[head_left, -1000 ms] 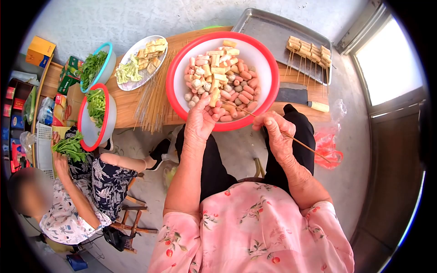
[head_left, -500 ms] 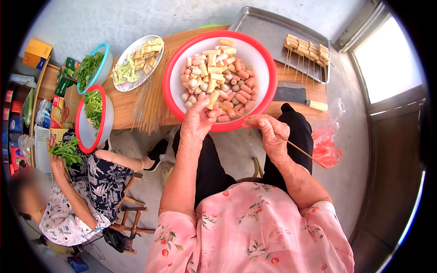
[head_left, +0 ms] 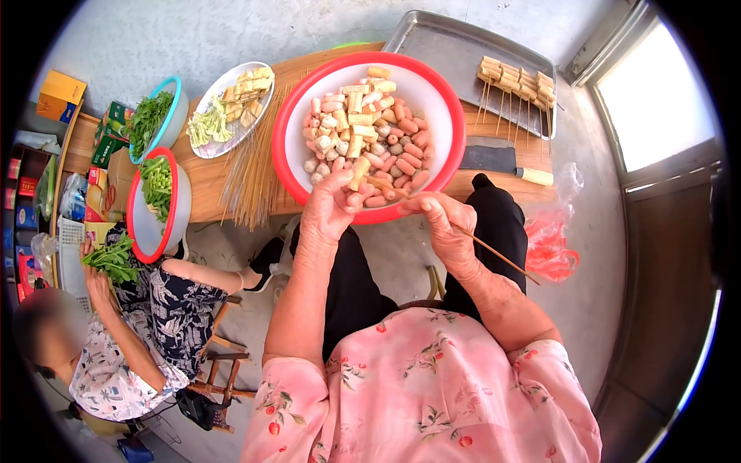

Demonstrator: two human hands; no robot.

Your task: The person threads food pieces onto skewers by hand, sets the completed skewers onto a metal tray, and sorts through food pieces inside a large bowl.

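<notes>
My left hand (head_left: 330,208) pinches a pale yellow rolled piece (head_left: 359,173) over the near rim of a red-rimmed white bowl (head_left: 292,158). In my right hand (head_left: 446,224) is a thin wooden skewer (head_left: 498,253), whose left end points at the yellow piece; whether it has gone in is hard to tell. The bowl holds small pink sausages (head_left: 407,166), pale yellow pieces (head_left: 360,119) and greyish balls (head_left: 324,143). Loose skewers (head_left: 251,174) lie left of the bowl. A cleaver (head_left: 490,159) lies to its right.
A metal tray (head_left: 432,38) bears filled skewers (head_left: 515,80) at the back right. On the left are an oval plate (head_left: 207,147), a blue-rimmed bowl (head_left: 177,116) and a tilted red-rimmed bowl (head_left: 181,208). A co-worker (head_left: 131,339) holds leafy greens (head_left: 113,258) at the lower left.
My right hand with the skewer has moved left, closer to my left hand. The bowl and table have shifted slightly left in view.
</notes>
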